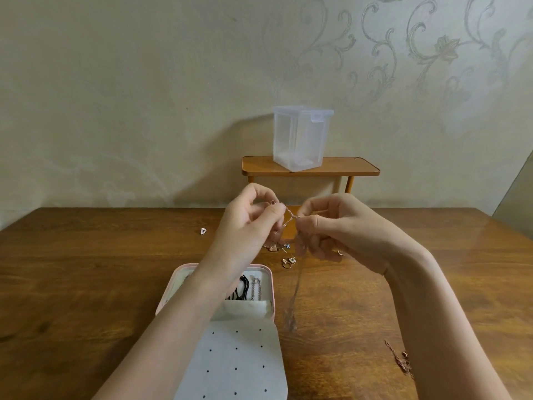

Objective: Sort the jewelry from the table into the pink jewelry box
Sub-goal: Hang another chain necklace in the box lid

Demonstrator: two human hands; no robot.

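Above brown wooden table [86, 269], both hands [248, 223] [340, 229] pinching thin rose-gold chain [291, 216], seemingly fastening; dangling loop risks tangling.

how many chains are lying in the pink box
2: a black cord necklace and a silver link chain, side by side in the pink jewelry box's upper compartment; the left forearm may hide more.

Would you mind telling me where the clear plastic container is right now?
In the head view, the clear plastic container stands on a small wooden shelf against the wall, beyond the table and above both hands.
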